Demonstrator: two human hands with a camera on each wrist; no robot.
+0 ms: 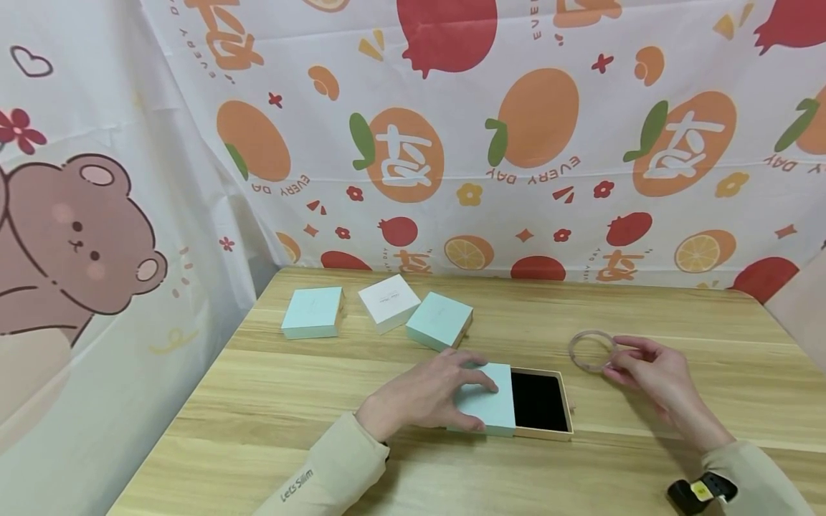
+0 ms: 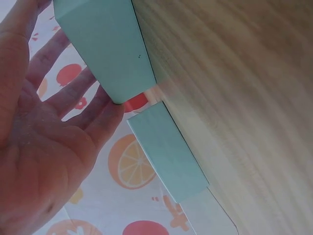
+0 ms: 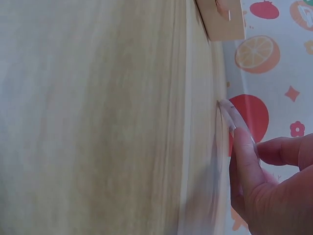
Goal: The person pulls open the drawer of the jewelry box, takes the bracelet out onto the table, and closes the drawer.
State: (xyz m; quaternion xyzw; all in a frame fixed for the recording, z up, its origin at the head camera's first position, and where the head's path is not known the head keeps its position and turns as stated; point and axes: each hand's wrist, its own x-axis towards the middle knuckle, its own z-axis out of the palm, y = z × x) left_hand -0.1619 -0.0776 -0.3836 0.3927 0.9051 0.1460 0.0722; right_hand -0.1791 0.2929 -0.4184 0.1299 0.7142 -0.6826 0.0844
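Note:
My left hand [image 1: 445,394] spans the pale-blue cover of a drawer-style gift box [image 1: 500,394], thumb at its near edge and fingers over its top and far side. The box's drawer [image 1: 542,433] is slid out to the right and shows a black lining. To the right of it, my right hand [image 1: 658,373] pinches a thin, translucent pinkish bangle [image 1: 573,351] between thumb and fingers. In the right wrist view the bangle [image 3: 235,115] appears nearly edge-on, close to the tabletop. The left wrist view shows the box's side [image 2: 105,49] beside the spread fingers.
Behind the left hand lie two more pale-blue boxes, one at the left [image 1: 312,313] and one nearer [image 1: 440,319], with a white box [image 1: 389,301] between them. They rest on a wooden table [image 1: 258,401] backed by a fruit-print curtain [image 1: 464,158].

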